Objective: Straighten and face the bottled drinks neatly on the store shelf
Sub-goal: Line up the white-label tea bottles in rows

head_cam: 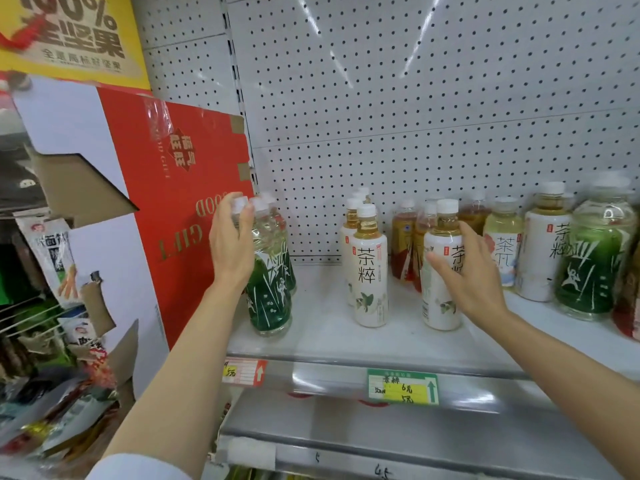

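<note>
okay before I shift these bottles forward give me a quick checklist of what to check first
1. Left hand grips the front green bottle: ok.
2. Right hand on the white tea bottle: touching, firm grip cannot tell.
3. Its label faces front: cannot tell, the hand covers part.
4. Middle white tea bottle faces front: ok.
5. Free shelf space ahead of the bottles: ok.

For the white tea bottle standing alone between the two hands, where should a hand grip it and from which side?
Grip the white tea bottle around its straight labelled body, below the shoulder, coming from the open shelf front. It stands upright with clear gaps to both sides, while more bottles stand close behind it. The narrow cap probably gives less control when turning it.
</note>
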